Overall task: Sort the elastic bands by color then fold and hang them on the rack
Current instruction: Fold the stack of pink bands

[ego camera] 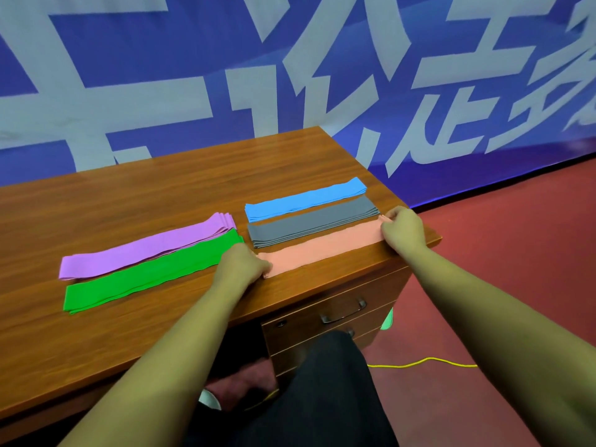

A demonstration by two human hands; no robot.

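- Left hand (240, 264): I read the fingers as curled, pinching the left end of a flat salmon-pink elastic band (322, 250).
- Right hand (403, 229): fingers bent, tips pinching the same band's right end at the desk corner.
- Salmon-pink band: lies stretched flat along the front edge of the brown wooden desk (129, 201).
- Stack of folded grey elastic bands (309, 225): just behind it.
- Stack of folded blue elastic bands (303, 199): behind the grey.
- Purple elastic bands (145, 250) and green elastic bands (151, 274): side by side, to the left.
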